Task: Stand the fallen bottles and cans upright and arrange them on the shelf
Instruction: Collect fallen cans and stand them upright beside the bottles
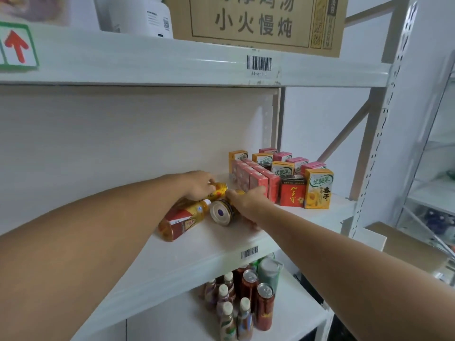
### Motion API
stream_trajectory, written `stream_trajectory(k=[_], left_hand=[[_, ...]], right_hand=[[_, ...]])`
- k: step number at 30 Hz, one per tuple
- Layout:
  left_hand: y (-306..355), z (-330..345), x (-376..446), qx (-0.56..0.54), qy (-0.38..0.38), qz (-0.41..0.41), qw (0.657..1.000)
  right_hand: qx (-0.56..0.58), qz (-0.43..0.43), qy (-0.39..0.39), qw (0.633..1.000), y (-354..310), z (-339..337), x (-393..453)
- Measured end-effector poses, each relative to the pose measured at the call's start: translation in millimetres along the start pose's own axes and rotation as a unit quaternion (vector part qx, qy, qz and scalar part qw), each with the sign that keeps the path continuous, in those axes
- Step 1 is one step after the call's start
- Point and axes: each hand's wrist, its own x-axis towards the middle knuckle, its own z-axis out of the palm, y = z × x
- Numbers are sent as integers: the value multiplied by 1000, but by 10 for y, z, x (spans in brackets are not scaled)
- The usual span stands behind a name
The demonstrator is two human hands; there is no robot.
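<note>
On the middle white shelf (221,244) several drinks lie on their sides. My left hand (197,184) is closed around a gold can (219,189) at the back of the pile. My right hand (248,201) reaches in from the right and grips a second gold can (240,192), mostly hidden under the fingers. Just in front lies a dark can (221,212) with its round base facing me. To its left an amber tea bottle (182,221) with a red label lies tilted under my left wrist.
Upright pink, yellow and red drink cartons (283,179) fill the right end of the shelf. Bottles and cans (242,299) stand on the shelf below. A cardboard box (256,23) and a white jug (138,14) sit on the top shelf. A metal upright (384,134) bounds the right side.
</note>
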Motion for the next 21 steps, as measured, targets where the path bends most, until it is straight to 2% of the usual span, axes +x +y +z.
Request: stream_trajectory(k=[7,11,16,19,21], left_hand=[[23,102,330,40,-45,-21,998],[23,129,447,86,-15,-20,996],[26,206,508,8,26,-38,999],[35,178,480,-54,42,-45,997],[57,90,436,-55,53,-42,996]], right_hand=[[2,22,-3,1000,-165,133,-1],[-101,-46,-50,993,-234,152,13],[-104,-10,-57,993,-273,51,23],[-134,-33,-55,989,-274,-24,25],[-158,-47,-70,984,-268,-122,25]])
